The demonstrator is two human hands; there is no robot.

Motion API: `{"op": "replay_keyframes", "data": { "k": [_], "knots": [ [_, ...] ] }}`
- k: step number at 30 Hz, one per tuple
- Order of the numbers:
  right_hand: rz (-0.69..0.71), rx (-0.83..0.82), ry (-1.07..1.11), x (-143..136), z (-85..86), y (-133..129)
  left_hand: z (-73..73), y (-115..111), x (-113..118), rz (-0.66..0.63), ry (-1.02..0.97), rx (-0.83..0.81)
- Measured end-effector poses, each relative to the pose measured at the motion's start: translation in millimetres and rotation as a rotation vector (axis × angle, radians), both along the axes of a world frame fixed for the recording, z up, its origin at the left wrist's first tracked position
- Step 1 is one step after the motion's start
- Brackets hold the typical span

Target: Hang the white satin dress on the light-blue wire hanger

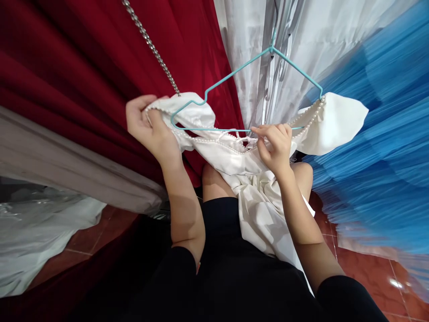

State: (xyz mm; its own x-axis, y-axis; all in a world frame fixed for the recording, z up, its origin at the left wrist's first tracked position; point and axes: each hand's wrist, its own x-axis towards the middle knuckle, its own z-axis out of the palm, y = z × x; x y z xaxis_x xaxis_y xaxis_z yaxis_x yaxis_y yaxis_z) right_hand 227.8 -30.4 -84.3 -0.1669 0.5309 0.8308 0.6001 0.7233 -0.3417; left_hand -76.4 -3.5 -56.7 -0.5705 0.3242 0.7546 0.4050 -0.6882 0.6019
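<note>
A white dress with pearl-beaded edges hangs down over my lap. My left hand is closed on the dress's shoulder at the left, where the beaded edge runs past the fingers. A thin light-blue hanger is in front of me, its left end lying by the gathered cloth. On its bottom bar, right of the middle, my right hand pinches the hanger. The other shoulder of the dress sits over the hanger's right end, with pearls along its edge.
Dark red cloth hangs at the left, a silver chain in front of it. White fabric and metal poles stand behind the hanger. Blue tulle fills the right. White cloth lies over red floor tiles.
</note>
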Motion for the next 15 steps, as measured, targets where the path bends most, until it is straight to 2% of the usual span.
{"op": "replay_keyframes", "data": {
  "k": [2, 3, 5, 6, 8, 9, 12, 15],
  "knots": [
    [0.032, -0.019, 0.018, -4.7, 1.0, -2.8, -24.4, -12.6, 2.5, 0.065, -0.057, -0.062],
    [0.051, -0.026, 0.022, -6.8, 1.8, -4.2, -35.1, -22.0, 10.7, 0.036, -0.038, -0.181],
    [0.077, -0.048, 0.006, -9.4, 3.7, -6.0, -48.5, -43.6, 38.4, -0.128, 0.029, -0.377],
    [0.076, -0.059, -0.005, -9.8, 4.4, -6.1, -50.0, -54.1, 55.7, -0.231, 0.112, -0.43],
    [0.058, -0.069, -0.019, -8.3, 5.1, -4.7, -43.5, -70.1, 90.5, -0.346, 0.353, -0.389],
    [0.046, -0.066, -0.018, -6.8, 5.0, -3.6, -36.6, -74.6, 105.7, -0.332, 0.451, -0.299],
    [0.028, -0.041, 0.006, -0.6, 3.8, -3.0, -13.5, -73.7, 135.4, -0.149, 0.591, -0.167],
    [0.065, -0.03, 0.03, 6.8, 3.3, -7.7, -2.8, -61.6, 146.4, -0.065, 0.648, -0.268]
  ]
}}
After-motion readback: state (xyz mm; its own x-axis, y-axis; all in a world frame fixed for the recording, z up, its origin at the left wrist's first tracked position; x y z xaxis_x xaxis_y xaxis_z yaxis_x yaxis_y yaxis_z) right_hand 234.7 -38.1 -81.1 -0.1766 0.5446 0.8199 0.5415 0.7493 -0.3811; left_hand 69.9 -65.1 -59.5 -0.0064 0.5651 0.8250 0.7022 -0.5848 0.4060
